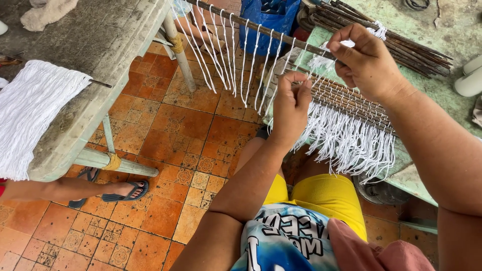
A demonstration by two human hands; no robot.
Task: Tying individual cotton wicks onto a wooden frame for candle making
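Pinching white string (300, 75) w/ left hand (290, 108), right hand (364, 60) gripping stick (261, 29), diagonal upper-left to lower-right

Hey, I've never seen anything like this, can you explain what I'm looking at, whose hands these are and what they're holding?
This is one picture from a camera worn on a person's head, looking down at their own bare hands. The left hand pinches a white string hanging from a thin dark stick. The right hand holds that stick near its end. More sticks with white fringe lie on a green table. On the left, a bundle of white strings rests on a grey bench. Another person's sandalled foot shows below.
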